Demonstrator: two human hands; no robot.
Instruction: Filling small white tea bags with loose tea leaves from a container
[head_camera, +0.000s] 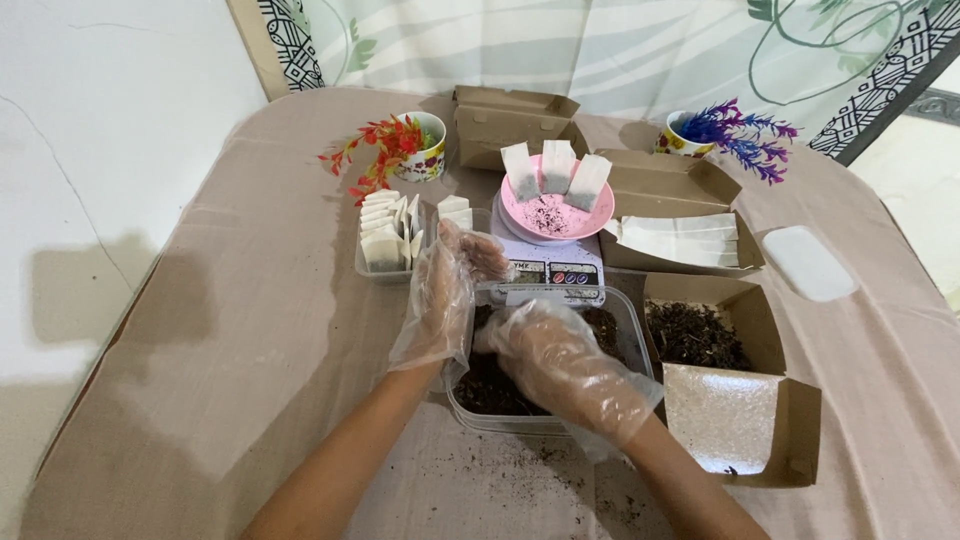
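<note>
I see the right hand (560, 350), gloved, fingers curled down into loose tea in the clear tub (628, 330) w/ a pinch likely; can't tell. Left hand (450, 290) open, steadying tub rim. Scale (555, 268) w/ pink dish (556, 205) sits just behind, close for dosing.

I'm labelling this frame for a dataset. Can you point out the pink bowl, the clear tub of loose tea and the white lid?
pink bowl (556, 215): head view, bare inner bottom.
clear tub of loose tea (632, 340): head view, right wall.
white lid (806, 262): head view, middle of top face.
</note>
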